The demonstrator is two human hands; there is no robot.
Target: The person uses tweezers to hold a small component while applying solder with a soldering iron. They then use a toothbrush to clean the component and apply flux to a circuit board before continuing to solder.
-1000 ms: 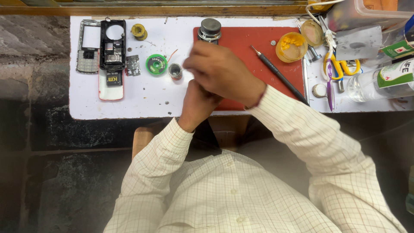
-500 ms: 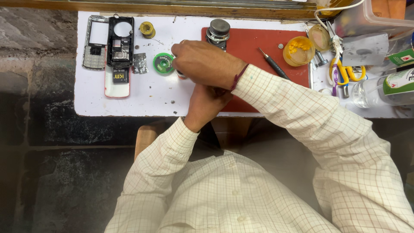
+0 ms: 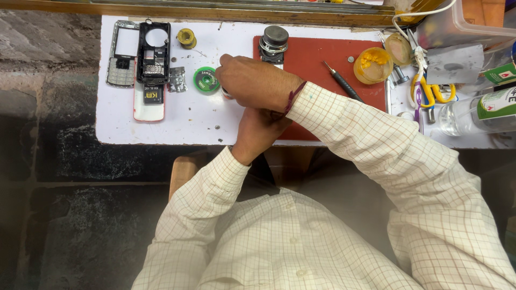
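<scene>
White board under my hands: my right hand (image 3: 252, 83) has crossed over my left hand (image 3: 259, 129) toward the board's left half, fingers closed on a small round container (image 3: 226, 92) just beside the green solder-wick spool (image 3: 206, 79). Left's grip: hidden, cannot tell.

Clear bottle (image 3: 478, 113) with green-white label at right edge.
</scene>
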